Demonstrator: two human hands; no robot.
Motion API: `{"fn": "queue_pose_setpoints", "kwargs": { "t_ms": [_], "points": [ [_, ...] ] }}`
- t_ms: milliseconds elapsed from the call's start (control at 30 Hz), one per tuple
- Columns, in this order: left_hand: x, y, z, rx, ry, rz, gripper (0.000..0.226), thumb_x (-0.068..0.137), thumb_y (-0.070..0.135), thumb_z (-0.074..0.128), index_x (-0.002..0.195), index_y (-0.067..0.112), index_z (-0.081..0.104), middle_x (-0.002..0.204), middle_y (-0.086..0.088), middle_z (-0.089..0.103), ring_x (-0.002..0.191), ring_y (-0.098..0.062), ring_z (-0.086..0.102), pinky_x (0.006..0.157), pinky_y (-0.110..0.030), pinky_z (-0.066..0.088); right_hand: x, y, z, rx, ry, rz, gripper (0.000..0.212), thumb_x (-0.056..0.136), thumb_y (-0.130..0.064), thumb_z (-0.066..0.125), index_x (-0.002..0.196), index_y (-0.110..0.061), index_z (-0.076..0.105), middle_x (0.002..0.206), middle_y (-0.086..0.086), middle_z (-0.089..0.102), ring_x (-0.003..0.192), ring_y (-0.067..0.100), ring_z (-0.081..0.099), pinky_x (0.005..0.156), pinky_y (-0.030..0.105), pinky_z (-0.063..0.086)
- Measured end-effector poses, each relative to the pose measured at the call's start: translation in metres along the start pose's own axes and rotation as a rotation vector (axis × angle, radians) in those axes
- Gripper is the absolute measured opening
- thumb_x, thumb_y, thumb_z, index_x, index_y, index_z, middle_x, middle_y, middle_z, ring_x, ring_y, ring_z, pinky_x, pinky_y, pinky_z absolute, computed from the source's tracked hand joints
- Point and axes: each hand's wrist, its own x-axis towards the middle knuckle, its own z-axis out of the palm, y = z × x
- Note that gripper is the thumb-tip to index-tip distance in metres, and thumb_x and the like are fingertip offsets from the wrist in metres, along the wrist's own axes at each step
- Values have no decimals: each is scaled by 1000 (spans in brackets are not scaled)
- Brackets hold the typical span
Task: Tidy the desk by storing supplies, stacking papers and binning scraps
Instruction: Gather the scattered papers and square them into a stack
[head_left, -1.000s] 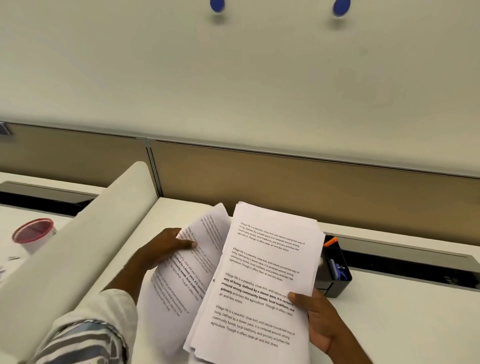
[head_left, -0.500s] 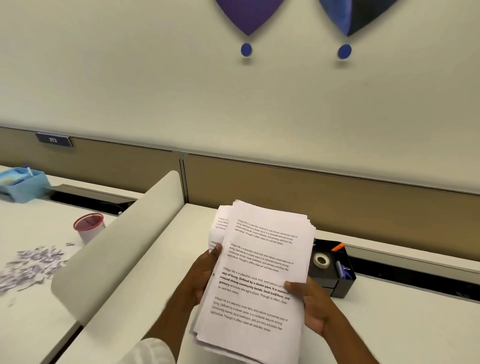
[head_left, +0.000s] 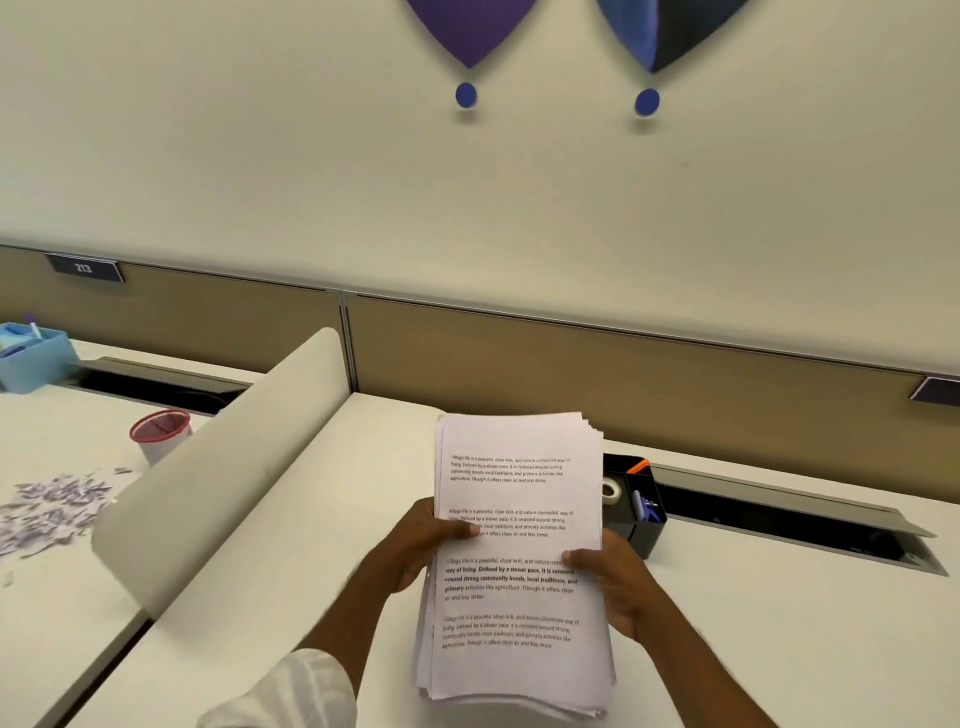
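A stack of printed white papers (head_left: 514, 493) is held above the white desk (head_left: 291, 597), its edges nearly squared. My left hand (head_left: 415, 545) grips its left edge, thumb on the top sheet. My right hand (head_left: 613, 577) grips the right edge, thumb on the text. Behind the stack's right side stands a black desk organiser (head_left: 641, 512) with a tape roll (head_left: 612, 491), an orange marker and a blue item. On the neighbouring desk to the left lie paper scraps (head_left: 47, 509) and a small red-rimmed bin (head_left: 158, 434).
A rounded white divider (head_left: 218, 478) separates the two desks. A light blue tray (head_left: 31, 353) sits at the far left. Open cable troughs (head_left: 779, 525) run along the back under tan partition panels. The bottom of the stack hides part of the desk.
The loose sheets in my left hand have been joined to the main stack, which is now squared between both hands. The view has tilted up and left.
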Motion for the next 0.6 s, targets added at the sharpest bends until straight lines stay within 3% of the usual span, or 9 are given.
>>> {"fn": "queue_pose_setpoints", "kwargs": {
  "t_ms": [167,333,400,600],
  "points": [
    [-2,16,15,-98,96,148,48,72,6,72,117,-3,60,113,-23,68,99,-42,67,79,-47,58,4,-18,-5,122,9,-184,67,64,7,68,127,-11,52,115,22,67,101,46,64,85,61,52],
    [-2,31,20,-77,133,248,47,66,11,78,110,-2,65,107,-22,70,95,-41,68,81,-52,57,0,-36,-13,50,-108,-219,52,68,12,65,118,0,57,112,23,68,102,42,65,77,46,57],
    [-2,25,20,-50,139,233,48,67,14,79,110,-2,65,107,-21,71,95,-41,69,82,-53,56,1,-33,-16,-12,-135,-197,52,66,11,64,117,-2,59,113,21,69,102,39,66,80,47,56],
    [-2,-6,34,-1,228,196,39,73,13,77,108,0,67,103,-18,73,92,-35,71,78,-45,59,5,-16,-18,-265,92,-184,36,83,14,50,103,-12,65,100,14,73,83,28,73,71,41,59]
  ]
}}
